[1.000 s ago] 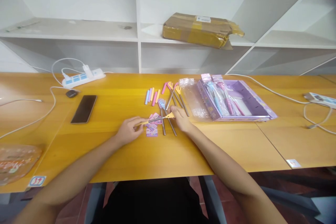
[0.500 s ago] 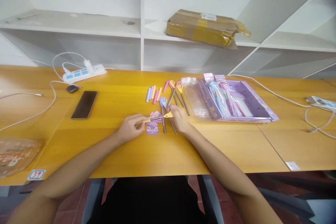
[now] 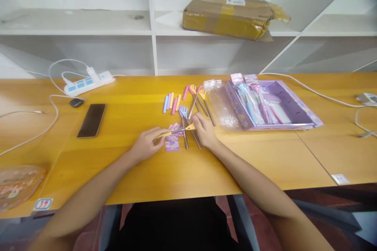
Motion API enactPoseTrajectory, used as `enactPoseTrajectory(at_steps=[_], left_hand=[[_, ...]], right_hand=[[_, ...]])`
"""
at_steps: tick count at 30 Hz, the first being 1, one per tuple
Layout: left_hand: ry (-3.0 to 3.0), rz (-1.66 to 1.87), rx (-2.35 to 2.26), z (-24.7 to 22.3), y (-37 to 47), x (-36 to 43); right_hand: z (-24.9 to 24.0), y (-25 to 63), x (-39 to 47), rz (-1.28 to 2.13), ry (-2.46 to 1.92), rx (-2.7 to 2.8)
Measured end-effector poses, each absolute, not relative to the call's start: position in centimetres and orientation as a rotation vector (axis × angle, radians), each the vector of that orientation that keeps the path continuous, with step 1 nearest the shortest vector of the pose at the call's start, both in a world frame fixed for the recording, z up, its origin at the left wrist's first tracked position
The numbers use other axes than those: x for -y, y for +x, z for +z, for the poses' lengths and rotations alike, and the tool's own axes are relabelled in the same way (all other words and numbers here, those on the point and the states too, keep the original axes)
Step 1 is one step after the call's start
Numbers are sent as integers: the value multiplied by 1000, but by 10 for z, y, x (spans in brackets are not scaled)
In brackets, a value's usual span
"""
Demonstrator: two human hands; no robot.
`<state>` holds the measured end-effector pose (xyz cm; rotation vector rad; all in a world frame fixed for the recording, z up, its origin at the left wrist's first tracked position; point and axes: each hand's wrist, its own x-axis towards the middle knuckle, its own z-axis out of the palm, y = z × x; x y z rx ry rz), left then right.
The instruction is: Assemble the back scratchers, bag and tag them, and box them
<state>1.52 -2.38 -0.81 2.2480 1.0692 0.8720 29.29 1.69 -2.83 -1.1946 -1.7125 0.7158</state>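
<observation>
Phone (image 3: 91,120) lies left on the bench (image 3: 147,172). At centre frame, left hand (image 3: 145,144) fingers pinch the handle of a yellow scratcher (image 3: 176,130); right hand (image 3: 204,130) fingers pinch its claw end. Purple box (image 3: 273,106) sits right.

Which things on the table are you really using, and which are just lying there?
In use:
- yellow scratcher, held between left hand and right hand
- other scratchers
- pastel handle sleeves
- small purple cards
- purple box

Lying about:
- phone
- power strip
- cardboard parcel
</observation>
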Motion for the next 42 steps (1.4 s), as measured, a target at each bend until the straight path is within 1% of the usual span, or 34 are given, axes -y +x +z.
enactPoseTrajectory(at_steps=[5,7,10,13,17,21,24,28,33,35,37,40,42], left_hand=[[2176,801,-1186,-10,8,16],[2152,794,-1226,-11,5,14],[2226,778,-1259,-9,1,13],[2430,697,-1292,0,-6,12],[2728,487,-1474,25,-12,17],[2937,305,-1476,45,-6,41],[3029,316,-1404,47,3,64],[3036,381,-1538,42,12,80],[2965,213,-1673,46,6,74],[2967,210,-1708,49,-11,71],[3001,297,-1772,52,-41,70],[3063,507,-1965,53,-101,76],[3041,583,-2041,49,-139,86]], right_hand=[[-26,299,-24,437,-1058,1894],[-23,297,-21,363,-1076,1994],[-11,287,-12,270,-1308,2122],[11,276,-2,135,-1538,2333],[41,272,13,3,-1638,2531],[54,279,35,-109,-1485,2684],[53,284,54,-196,-1336,2726],[44,284,71,-208,-1174,2646],[30,285,79,-233,-1095,2528],[24,304,79,-251,-1122,2450],[19,344,78,-237,-1167,2356],[9,438,85,-229,-1270,2200],[2,502,99,-374,-1433,2006]])
